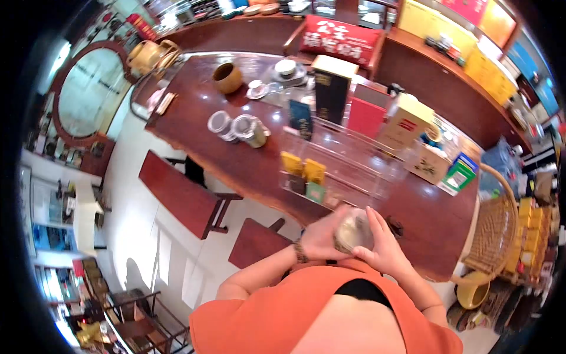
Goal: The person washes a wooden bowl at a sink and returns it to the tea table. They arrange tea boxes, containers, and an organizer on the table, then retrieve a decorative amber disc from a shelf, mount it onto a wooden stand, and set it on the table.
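Note:
Both hands are together around a clear round jar (354,231) with pale contents, close to my body at the table's near edge. My left hand (323,236) wraps its left side; a beaded bracelet circles that wrist. My right hand (386,243) closes on its right side, fingers over the upper part. Beyond them on the dark red wooden table (236,168) stands a clear acrylic rack (348,165) with yellow packets (303,167). Two more clear jars, an empty-looking one (220,124) and one with greenish contents (250,131), stand farther left.
A black box (332,94), a red box (367,111) and a tan box (405,125) stand behind the rack. A wooden bowl (227,78) and white cups (285,68) are at the back. Benches (186,192) lie left, a wicker chair (490,233) right.

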Action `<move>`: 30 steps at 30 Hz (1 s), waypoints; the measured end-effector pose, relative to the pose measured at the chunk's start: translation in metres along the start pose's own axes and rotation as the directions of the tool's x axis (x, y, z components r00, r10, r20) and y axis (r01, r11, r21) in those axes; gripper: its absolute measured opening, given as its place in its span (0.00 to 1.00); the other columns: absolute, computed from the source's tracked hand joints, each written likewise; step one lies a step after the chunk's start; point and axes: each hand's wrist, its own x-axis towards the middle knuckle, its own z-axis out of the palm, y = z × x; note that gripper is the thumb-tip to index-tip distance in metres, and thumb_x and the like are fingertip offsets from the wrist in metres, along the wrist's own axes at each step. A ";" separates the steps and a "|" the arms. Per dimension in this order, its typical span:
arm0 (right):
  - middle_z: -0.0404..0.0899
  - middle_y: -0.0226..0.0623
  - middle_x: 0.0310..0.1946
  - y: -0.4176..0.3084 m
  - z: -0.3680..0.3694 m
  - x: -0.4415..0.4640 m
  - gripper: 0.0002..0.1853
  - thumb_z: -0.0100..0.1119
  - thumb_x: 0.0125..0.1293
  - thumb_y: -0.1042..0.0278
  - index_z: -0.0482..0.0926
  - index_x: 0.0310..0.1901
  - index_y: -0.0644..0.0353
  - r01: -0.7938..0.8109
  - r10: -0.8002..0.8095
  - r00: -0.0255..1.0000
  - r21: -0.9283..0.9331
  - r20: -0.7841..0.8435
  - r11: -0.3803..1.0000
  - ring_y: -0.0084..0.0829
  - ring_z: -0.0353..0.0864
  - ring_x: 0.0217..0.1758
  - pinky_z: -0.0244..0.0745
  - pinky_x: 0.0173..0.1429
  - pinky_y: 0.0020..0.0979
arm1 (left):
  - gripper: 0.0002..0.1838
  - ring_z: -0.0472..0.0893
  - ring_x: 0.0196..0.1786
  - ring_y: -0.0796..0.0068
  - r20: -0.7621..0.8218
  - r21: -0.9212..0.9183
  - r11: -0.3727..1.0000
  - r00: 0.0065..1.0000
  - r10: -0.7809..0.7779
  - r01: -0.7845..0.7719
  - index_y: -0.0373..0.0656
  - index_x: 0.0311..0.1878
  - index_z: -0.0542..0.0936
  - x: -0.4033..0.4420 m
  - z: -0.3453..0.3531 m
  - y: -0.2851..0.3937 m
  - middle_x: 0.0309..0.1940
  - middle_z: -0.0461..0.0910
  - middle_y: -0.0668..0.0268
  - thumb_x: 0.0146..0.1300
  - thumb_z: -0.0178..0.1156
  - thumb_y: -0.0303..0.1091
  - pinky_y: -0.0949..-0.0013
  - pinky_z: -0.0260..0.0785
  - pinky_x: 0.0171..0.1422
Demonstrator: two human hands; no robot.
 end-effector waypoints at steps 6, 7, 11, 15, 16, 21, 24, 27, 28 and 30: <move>0.68 0.49 0.59 -0.019 0.049 0.048 0.30 0.62 0.57 0.53 0.70 0.57 0.63 0.118 -0.113 0.971 -0.010 0.211 0.993 0.48 0.69 0.60 0.67 0.62 0.40 | 0.48 0.68 0.61 0.66 -0.789 -0.388 0.918 0.483 -0.379 0.087 0.37 0.63 0.61 -0.104 -0.103 -0.193 0.60 0.66 0.60 0.34 0.76 0.22 0.62 0.61 0.67; 0.75 0.45 0.51 -0.016 0.056 0.048 0.23 0.60 0.58 0.54 0.75 0.50 0.62 0.131 -0.129 0.986 -0.011 0.104 0.991 0.45 0.74 0.53 0.72 0.55 0.40 | 0.49 0.68 0.61 0.64 -0.871 -0.253 0.959 0.403 -0.282 0.126 0.37 0.63 0.60 -0.106 -0.123 -0.234 0.60 0.66 0.58 0.35 0.76 0.24 0.61 0.61 0.68; 0.79 0.44 0.38 0.001 0.059 0.041 0.18 0.58 0.58 0.52 0.78 0.37 0.61 -0.246 0.287 0.932 -0.194 0.222 0.950 0.46 0.78 0.43 0.74 0.45 0.43 | 0.49 0.64 0.64 0.60 -0.963 -0.111 0.960 0.209 -0.168 0.257 0.34 0.65 0.57 -0.074 -0.173 -0.307 0.64 0.61 0.54 0.40 0.76 0.28 0.58 0.57 0.70; 0.79 0.45 0.32 0.039 0.046 0.021 0.16 0.61 0.54 0.57 0.78 0.34 0.62 -0.612 0.613 0.789 -0.146 -0.043 0.778 0.49 0.78 0.39 0.74 0.44 0.44 | 0.51 0.63 0.65 0.59 -0.961 -0.170 0.949 0.168 -0.219 0.264 0.33 0.66 0.55 -0.058 -0.163 -0.342 0.64 0.60 0.52 0.40 0.76 0.31 0.57 0.54 0.71; 0.79 0.46 0.33 0.057 0.048 0.012 0.15 0.62 0.52 0.59 0.78 0.33 0.63 -0.618 0.604 0.784 -0.093 -0.144 0.781 0.49 0.78 0.39 0.74 0.44 0.43 | 0.52 0.63 0.65 0.57 -0.958 -0.150 0.926 0.180 -0.222 0.346 0.32 0.67 0.55 -0.063 -0.158 -0.344 0.65 0.60 0.51 0.41 0.76 0.34 0.57 0.53 0.71; 0.61 0.51 0.64 0.093 0.061 0.006 0.37 0.61 0.58 0.58 0.57 0.66 0.61 -0.469 0.644 0.704 0.487 -0.298 0.737 0.42 0.59 0.69 0.57 0.68 0.36 | 0.36 0.69 0.59 0.55 -0.817 -0.429 0.788 0.181 -0.547 0.442 0.26 0.60 0.65 -0.074 -0.127 -0.312 0.58 0.69 0.46 0.58 0.63 0.46 0.59 0.60 0.65; 0.49 0.48 0.71 0.093 0.076 0.027 0.40 0.55 0.64 0.57 0.45 0.72 0.58 -0.217 0.645 0.693 0.760 -0.322 0.613 0.38 0.46 0.75 0.45 0.73 0.34 | 0.23 0.70 0.61 0.62 -0.764 -0.241 0.951 0.566 -0.309 0.194 0.27 0.58 0.69 -0.037 -0.114 -0.259 0.58 0.71 0.52 0.71 0.45 0.39 0.62 0.60 0.66; 0.42 0.44 0.73 0.103 0.083 0.051 0.36 0.45 0.71 0.55 0.39 0.72 0.58 0.105 0.533 0.677 0.784 -0.507 0.612 0.35 0.38 0.76 0.35 0.75 0.33 | 0.30 0.56 0.71 0.65 -0.592 -0.411 0.909 0.778 -0.211 -0.066 0.36 0.69 0.57 0.021 -0.116 -0.204 0.69 0.57 0.58 0.73 0.35 0.49 0.65 0.46 0.74; 0.42 0.43 0.73 0.096 0.082 0.059 0.36 0.43 0.72 0.54 0.40 0.72 0.57 0.125 0.551 0.687 0.823 -0.475 0.554 0.35 0.38 0.76 0.36 0.75 0.33 | 0.33 0.53 0.73 0.65 -0.506 -0.566 0.820 0.821 -0.263 -0.086 0.39 0.71 0.53 0.034 -0.121 -0.205 0.72 0.52 0.59 0.72 0.33 0.54 0.63 0.43 0.75; 0.42 0.42 0.73 0.088 0.076 0.071 0.35 0.41 0.72 0.51 0.40 0.72 0.57 0.176 0.574 0.698 0.879 -0.429 0.443 0.35 0.39 0.76 0.37 0.74 0.33 | 0.36 0.50 0.74 0.64 -0.348 -0.774 0.631 0.865 -0.362 -0.047 0.44 0.72 0.50 0.042 -0.129 -0.200 0.73 0.50 0.61 0.70 0.31 0.59 0.60 0.40 0.75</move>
